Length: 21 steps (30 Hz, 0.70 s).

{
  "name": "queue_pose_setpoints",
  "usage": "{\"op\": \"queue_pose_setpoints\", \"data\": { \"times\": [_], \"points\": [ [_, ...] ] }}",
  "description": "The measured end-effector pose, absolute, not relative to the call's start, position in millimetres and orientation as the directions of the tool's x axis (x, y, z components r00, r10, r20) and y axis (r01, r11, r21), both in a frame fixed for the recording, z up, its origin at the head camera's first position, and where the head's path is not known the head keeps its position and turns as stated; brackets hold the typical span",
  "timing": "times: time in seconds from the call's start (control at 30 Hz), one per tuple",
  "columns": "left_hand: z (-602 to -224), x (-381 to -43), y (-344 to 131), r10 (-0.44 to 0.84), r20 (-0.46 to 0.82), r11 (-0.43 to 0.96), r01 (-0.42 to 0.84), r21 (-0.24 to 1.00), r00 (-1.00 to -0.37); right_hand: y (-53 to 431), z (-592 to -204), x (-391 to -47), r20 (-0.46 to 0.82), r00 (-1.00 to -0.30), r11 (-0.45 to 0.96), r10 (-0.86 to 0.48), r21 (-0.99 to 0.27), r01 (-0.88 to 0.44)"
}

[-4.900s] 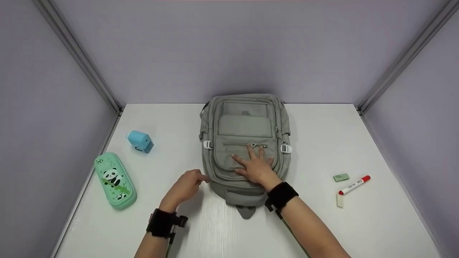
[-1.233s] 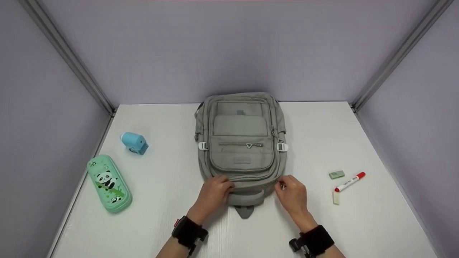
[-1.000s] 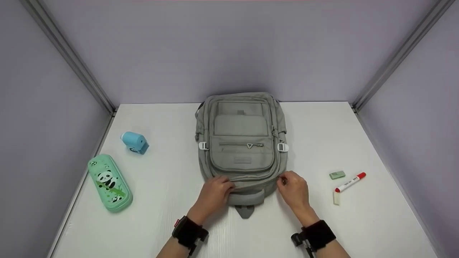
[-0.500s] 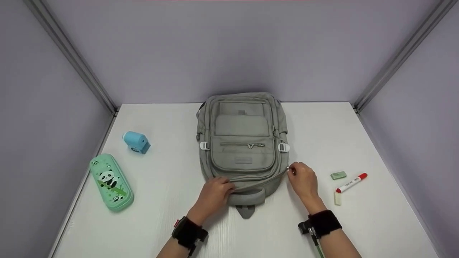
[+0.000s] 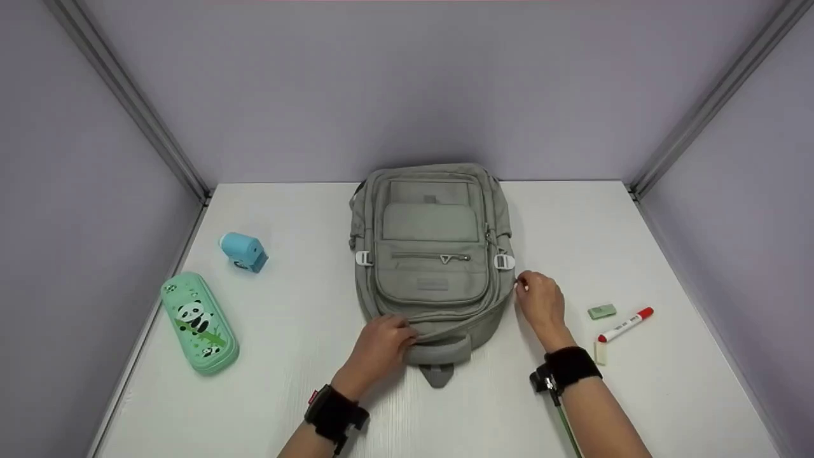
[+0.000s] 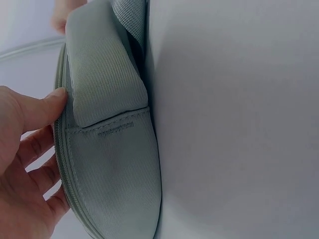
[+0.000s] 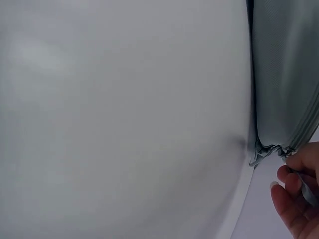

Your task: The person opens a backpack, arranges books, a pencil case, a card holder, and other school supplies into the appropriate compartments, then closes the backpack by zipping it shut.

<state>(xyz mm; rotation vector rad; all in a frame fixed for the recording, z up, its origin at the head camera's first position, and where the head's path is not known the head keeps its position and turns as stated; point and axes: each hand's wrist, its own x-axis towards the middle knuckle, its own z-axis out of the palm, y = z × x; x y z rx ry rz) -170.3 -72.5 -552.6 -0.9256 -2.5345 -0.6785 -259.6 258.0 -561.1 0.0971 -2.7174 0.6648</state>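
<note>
A grey-green backpack (image 5: 432,222) lies front side up on the white table, its carry handle (image 5: 439,351) toward the person. My left hand (image 5: 380,343) pinches the bag's zippered edge beside that handle. In the left wrist view, the thumb (image 6: 47,107) presses on the zipper track (image 6: 62,149) and the other fingers are behind it. My right hand (image 5: 540,302) is at the bag's right side, just below the white buckle (image 5: 504,262). There it pinches a zipper pull (image 7: 306,191) between thumb and fingers, close to the slider.
A green panda pencil case (image 5: 199,323) and a blue pencil sharpener (image 5: 244,252) lie on the left. To the right are a green eraser (image 5: 601,312), a red-capped white marker (image 5: 626,324) and a small cream-coloured block (image 5: 600,353). Pale panels (image 5: 407,89) enclose the table.
Earlier, my right hand lay spread on the bag's front. Since then it has taken the zipper pull and drawn it up the right side. My left hand shifted right to the handle.
</note>
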Motion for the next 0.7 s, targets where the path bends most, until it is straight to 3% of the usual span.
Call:
{"op": "queue_pose_setpoints", "data": {
  "times": [0.27,0.7],
  "points": [
    [-553,-170,-73,0.509,0.489,0.663,0.685,0.302,-0.708,260,-567,-282,0.367,-0.93,0.897,0.018,-0.417,-0.148],
    [-550,-168,-74,0.52,0.456,0.665,0.678,0.315,-0.722,264,-575,-313,0.349,-0.932,0.867,0.098,-0.49,-0.092]
  ]
}}
